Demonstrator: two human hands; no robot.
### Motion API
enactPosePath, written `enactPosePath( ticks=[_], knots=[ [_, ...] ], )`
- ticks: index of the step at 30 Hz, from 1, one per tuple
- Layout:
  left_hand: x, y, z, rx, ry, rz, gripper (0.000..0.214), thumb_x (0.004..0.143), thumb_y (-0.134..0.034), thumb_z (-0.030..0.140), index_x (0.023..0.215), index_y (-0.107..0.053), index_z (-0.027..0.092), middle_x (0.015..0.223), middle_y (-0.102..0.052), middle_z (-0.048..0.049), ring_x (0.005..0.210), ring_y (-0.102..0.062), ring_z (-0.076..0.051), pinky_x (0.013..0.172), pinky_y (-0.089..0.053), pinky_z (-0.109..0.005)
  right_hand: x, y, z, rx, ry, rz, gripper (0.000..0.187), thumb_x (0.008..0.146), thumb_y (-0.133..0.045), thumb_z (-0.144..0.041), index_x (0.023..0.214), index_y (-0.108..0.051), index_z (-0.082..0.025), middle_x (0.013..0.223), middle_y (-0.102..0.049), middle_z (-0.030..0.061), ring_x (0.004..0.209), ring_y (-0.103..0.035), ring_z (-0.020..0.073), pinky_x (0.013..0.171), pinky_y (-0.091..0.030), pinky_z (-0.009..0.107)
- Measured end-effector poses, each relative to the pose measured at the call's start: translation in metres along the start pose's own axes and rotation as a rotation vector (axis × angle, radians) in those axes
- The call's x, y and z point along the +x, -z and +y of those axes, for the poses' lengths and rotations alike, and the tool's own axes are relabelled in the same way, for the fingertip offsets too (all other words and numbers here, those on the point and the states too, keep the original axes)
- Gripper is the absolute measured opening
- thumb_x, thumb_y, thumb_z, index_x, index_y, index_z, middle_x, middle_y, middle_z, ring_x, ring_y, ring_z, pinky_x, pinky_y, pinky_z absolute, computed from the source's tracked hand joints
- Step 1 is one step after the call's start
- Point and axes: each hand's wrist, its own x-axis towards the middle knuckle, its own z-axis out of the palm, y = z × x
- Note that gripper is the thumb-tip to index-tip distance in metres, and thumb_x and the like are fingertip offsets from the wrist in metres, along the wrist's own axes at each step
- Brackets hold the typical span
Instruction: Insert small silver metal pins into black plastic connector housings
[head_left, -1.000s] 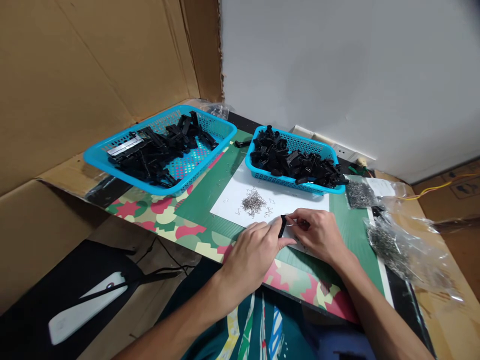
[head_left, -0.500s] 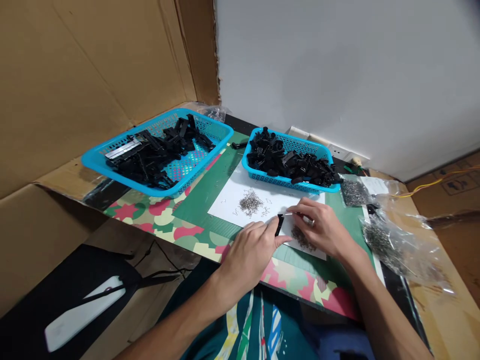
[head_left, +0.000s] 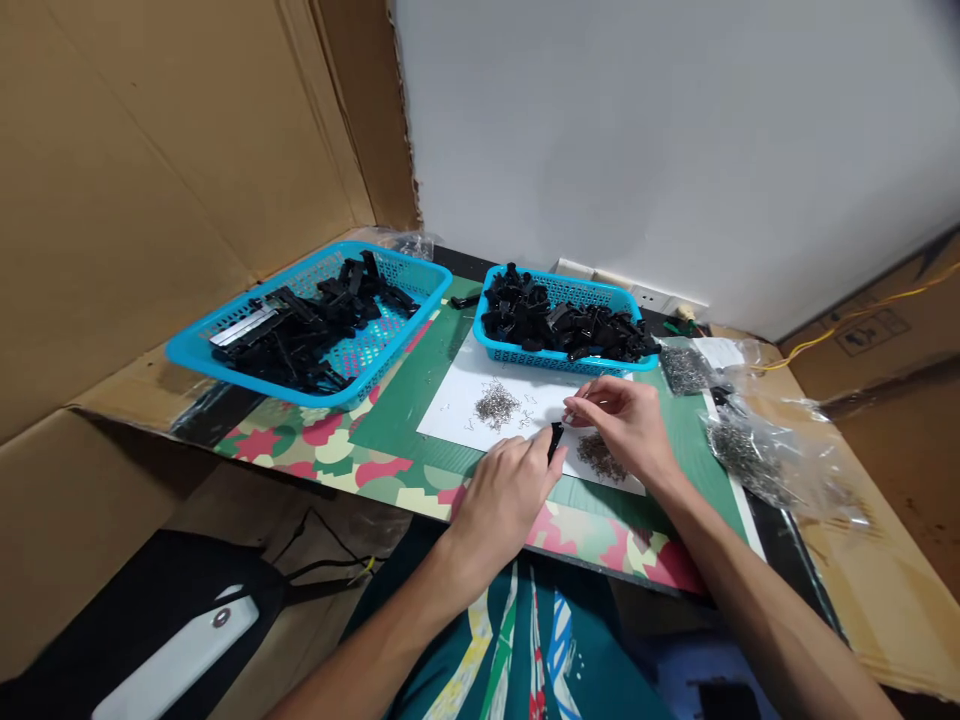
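Observation:
My left hand [head_left: 504, 490] rests on the near edge of a white paper sheet [head_left: 465, 395] and pinches a small black plastic part [head_left: 556, 438] upright. My right hand [head_left: 624, 420] hovers just right of that part, its fingertips pinched together near the part's top; whatever they hold is too thin to make out. A small heap of tiny metal wire springs [head_left: 496, 404] lies on the sheet ahead of my left hand. A second darker heap of springs [head_left: 598, 455] lies under my right hand.
Two blue baskets hold black plastic parts: a large one [head_left: 225, 362] at the left, a smaller one [head_left: 525, 356] behind the sheet. Clear bags of metal springs [head_left: 750, 455] lie at the right. Cardboard walls stand left; a green patterned mat [head_left: 405, 395] covers the table.
My right hand has drawn back from the black part, up and a little to the right, uncovering the darker heap of springs. The left hand kept its hold. The camera has tilted slightly.

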Motion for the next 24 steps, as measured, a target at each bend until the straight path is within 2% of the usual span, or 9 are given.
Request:
enactPosePath(
  ticks=[8,15,20,24],
  knots=[
    [-0.0021,0.0058,0.0022,0.027,0.019,-0.018,0.032,0.111,-0.049,0.033,0.131,-0.067,0.016,0.098,-0.077,-0.0112,0.094,-0.076,-0.029,0.081,-0.059,-0.038,-0.0003,-0.0041,0.0090,-0.127,0.050,-0.023,0.038,0.087,-0.080,-0.052,0.074,-0.069,-0.018,0.073,-0.076,0.0072,0.062,-0.073,0.0203,0.059,-0.057,0.028],
    [0.0025,0.0103,0.0036,-0.029,0.089,-0.071,0.033,0.111,-0.049,0.035,0.129,-0.069,0.016,0.099,-0.079,-0.0118,0.095,-0.078,-0.029,0.080,-0.059,-0.036,-0.0005,-0.0102,0.0075,-0.267,0.107,0.006,0.025,0.091,-0.075,-0.038,0.076,-0.069,-0.019,0.066,-0.074,0.0056,0.057,-0.068,0.0182,0.056,-0.051,0.027],
    [0.0015,0.0061,0.0017,0.012,0.005,-0.036,0.033,0.110,-0.051,0.031,0.133,-0.067,0.013,0.103,-0.078,-0.0136,0.098,-0.077,-0.030,0.086,-0.059,-0.040,0.0051,-0.0072,0.0034,-0.203,0.048,-0.065,0.029,0.090,-0.074,-0.041,0.075,-0.068,-0.018,0.066,-0.074,0.0061,0.060,-0.071,0.0199,0.058,-0.053,0.027],
    [0.0004,0.0027,0.0010,0.041,-0.017,-0.020,0.035,0.110,-0.050,0.030,0.136,-0.065,0.011,0.104,-0.078,-0.0152,0.099,-0.076,-0.031,0.085,-0.059,-0.042,0.0046,-0.0063,0.0055,-0.183,0.030,-0.067,0.034,0.087,-0.078,-0.047,0.074,-0.068,-0.018,0.064,-0.073,0.0058,0.058,-0.070,0.0199,0.056,-0.050,0.027]
  ],
)
